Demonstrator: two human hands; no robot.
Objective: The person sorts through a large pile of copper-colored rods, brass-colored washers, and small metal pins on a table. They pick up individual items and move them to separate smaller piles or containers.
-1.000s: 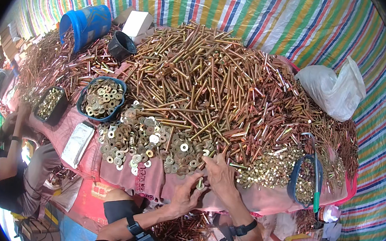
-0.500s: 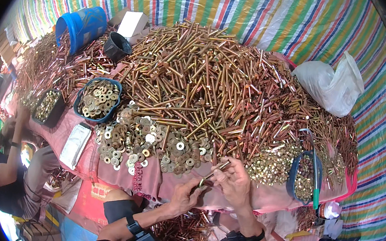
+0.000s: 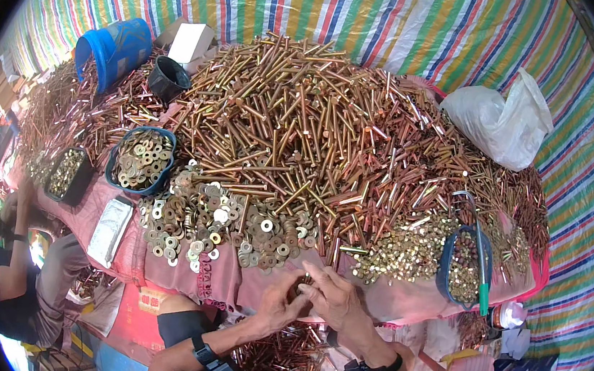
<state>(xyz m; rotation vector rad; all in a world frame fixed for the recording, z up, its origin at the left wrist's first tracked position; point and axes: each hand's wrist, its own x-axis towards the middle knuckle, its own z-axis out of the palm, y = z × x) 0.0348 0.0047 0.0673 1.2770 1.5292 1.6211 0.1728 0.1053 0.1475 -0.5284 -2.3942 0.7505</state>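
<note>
A: Where are your hands relative to the bolt heap (image 3: 317,130)?

B: Both sit at the near edge of the pink cloth (image 3: 186,275), just below the heap's front slope. Your left hand (image 3: 283,306) and right hand (image 3: 334,299) are touching, fingers curled and pinched together around one small brass piece (image 3: 303,285) between them. It may be a bolt with a washer; it is too small to tell which.

A: What could go wrong from here?

B: The piece is held only at the fingertips, over the cloth edge. If your pinch loosens, it will likely drop past the edge into the bolts lying below your wrists. The loose washers (image 3: 220,224), just left of the heap's front slope, lie right above your hands; a brush of the knuckles could push some off the cloth.

A: What can't you check?

B: The fingertips cover most of the piece, so how it sits in the grip is hidden. The person (image 3: 14,257) left of the heap is cut off by the rim, hands unclear. The blue basket (image 3: 466,265) at the heap's right foot holds small parts, hard to make out.
</note>
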